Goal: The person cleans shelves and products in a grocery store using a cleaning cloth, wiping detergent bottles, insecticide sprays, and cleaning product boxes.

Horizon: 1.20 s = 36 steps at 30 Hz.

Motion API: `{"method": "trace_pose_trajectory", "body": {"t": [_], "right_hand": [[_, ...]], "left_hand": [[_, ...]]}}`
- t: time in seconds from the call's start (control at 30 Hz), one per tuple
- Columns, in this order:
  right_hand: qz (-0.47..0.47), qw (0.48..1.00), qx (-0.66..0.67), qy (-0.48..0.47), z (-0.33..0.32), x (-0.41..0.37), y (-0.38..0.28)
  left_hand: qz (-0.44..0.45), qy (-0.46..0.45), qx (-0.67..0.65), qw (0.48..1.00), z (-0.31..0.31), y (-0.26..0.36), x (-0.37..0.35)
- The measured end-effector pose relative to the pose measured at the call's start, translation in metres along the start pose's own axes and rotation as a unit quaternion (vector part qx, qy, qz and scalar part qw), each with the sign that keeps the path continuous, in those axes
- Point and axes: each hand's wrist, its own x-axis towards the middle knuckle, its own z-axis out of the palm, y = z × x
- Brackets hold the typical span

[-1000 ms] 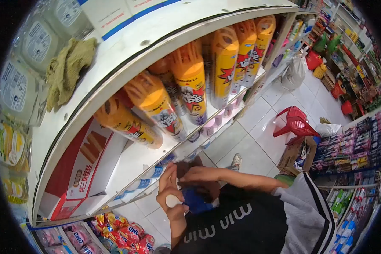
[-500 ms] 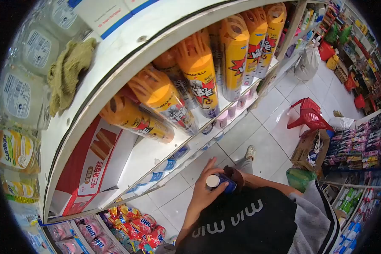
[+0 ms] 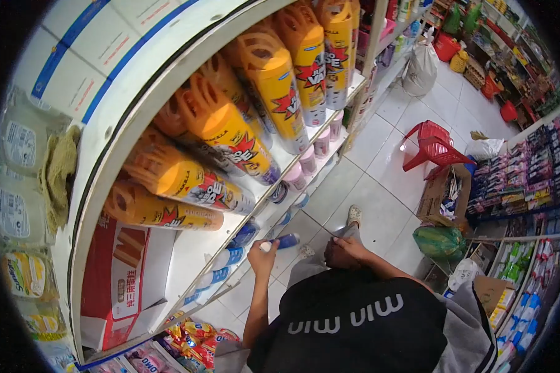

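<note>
Held in my left hand [image 3: 262, 256], beside the curved shelf's lower edge, is a blue bottle [image 3: 287, 240] with a white cap. My right hand [image 3: 353, 250] grips a dark brown bundle [image 3: 338, 257], perhaps a cloth, in front of my body. The two hands are apart. Several blue and white containers [image 3: 229, 256] line the lower shelf just left of my left hand. Above them, yellow spray cans [image 3: 230, 146] with orange caps fill the upper shelf [image 3: 186, 248].
A red plastic stool [image 3: 434, 146] lies tilted on the tiled floor. Near it are a cardboard box [image 3: 440, 198] and a green bag [image 3: 440, 242]. Packaged goods [image 3: 522, 165] hang at the right. On the counter at the left is a yellowish cloth [image 3: 59, 177].
My left hand has moved left with the bottle, away from the brown bundle and towards the lower shelf. The camera view has shifted, and the stool and box appear further left.
</note>
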Motion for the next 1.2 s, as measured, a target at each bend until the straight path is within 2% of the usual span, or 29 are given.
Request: {"method": "trace_pose_trajectory", "body": {"t": [0.1,0.2,0.23,0.27,0.3,0.33,0.4,0.47,0.5,0.53,0.57,0.67,0.7,0.77,0.8,0.83,0.87,0.93,0.97,1.03,1.07,1.1,1.13,1.17,1.2], "right_hand": [[0.037,0.984,-0.157,-0.075,-0.020,-0.018,-0.008],[0.057,0.995,0.051,-0.060,-0.023,-0.028,0.026],[0.048,0.998,0.016,-0.030,-0.026,-0.037,0.022],[0.040,0.999,-0.019,-0.001,-0.031,-0.048,0.009],[0.030,0.998,-0.052,0.025,-0.033,-0.053,0.001],[0.017,0.999,-0.033,0.040,-0.034,-0.056,0.003],[-0.010,0.997,0.006,0.073,-0.040,-0.065,0.015],[-0.014,0.989,0.078,0.127,-0.039,-0.066,0.038],[-0.013,0.981,0.111,0.157,-0.038,-0.065,0.050],[-0.005,0.976,0.143,0.165,-0.038,-0.065,0.055],[0.003,0.970,0.172,0.170,-0.039,-0.065,0.061],[0.005,0.959,0.223,0.177,-0.043,-0.069,0.053],[0.007,0.956,0.238,0.172,-0.044,-0.065,0.061],[0.006,0.941,0.294,0.167,-0.045,-0.051,0.084],[0.004,0.928,0.334,0.166,-0.044,-0.042,0.102],[0.006,0.919,0.352,0.179,-0.043,-0.040,0.103],[0.007,0.909,0.370,0.192,-0.041,-0.038,0.103],[0.014,0.899,0.362,0.247,-0.039,-0.045,0.071],[0.031,0.905,0.320,0.278,-0.042,-0.041,0.081],[0.066,0.910,0.233,0.338,-0.049,-0.035,0.106],[0.105,0.920,0.234,0.297,-0.053,-0.042,0.089],[0.145,0.926,0.235,0.256,-0.059,-0.058,0.048],[0.185,0.930,0.236,0.214,-0.063,-0.068,0.024],[0.181,0.938,0.224,0.194,-0.061,-0.070,0.022],[0.176,0.945,0.212,0.174,-0.058,-0.072,0.021]], "left_hand": [[-0.023,0.058,0.024,0.998,0.014,-0.023,0.042],[0.032,0.141,0.109,0.983,0.042,-0.077,0.097],[0.009,0.123,0.109,0.986,0.043,-0.075,0.107],[-0.028,0.055,0.107,0.992,0.060,-0.131,0.153],[-0.051,0.042,0.102,0.993,0.063,-0.139,0.170],[-0.070,0.042,0.051,0.995,0.069,-0.147,0.185],[-0.136,0.042,-0.141,0.980,0.086,-0.167,0.219],[-0.203,0.034,-0.366,0.908,0.098,-0.183,0.247],[-0.225,0.018,-0.417,0.880,0.104,-0.185,0.254],[-0.196,0.009,-0.415,0.888,0.114,-0.184,0.256],[-0.238,-0.068,-0.352,0.903,0.115,-0.185,0.262],[-0.291,-0.061,-0.327,0.897,0.111,-0.207,0.289],[-0.267,-0.031,-0.371,0.889,0.118,-0.209,0.285],[-0.218,0.039,-0.460,0.860,0.116,-0.172,0.246],[-0.120,-0.004,-0.297,0.947,0.099,-0.152,0.231],[-0.019,-0.048,-0.120,0.991,0.080,-0.133,0.215],[0.080,-0.092,0.064,0.990,0.072,-0.125,0.206],[0.000,-0.002,-0.071,0.997,0.073,-0.126,0.204],[-0.038,0.044,-0.137,0.989,0.075,-0.131,0.206],[0.051,0.051,0.015,0.997,0.063,-0.174,0.219],[0.094,0.065,0.090,0.989,0.058,-0.198,0.227],[0.119,0.069,0.234,0.962,0.032,-0.174,0.201],[0.140,0.069,0.373,0.914,0.018,-0.155,0.179],[0.118,0.087,0.224,0.964,0.016,-0.146,0.165],[0.104,0.113,0.065,0.986,0.014,-0.137,0.151]]}}
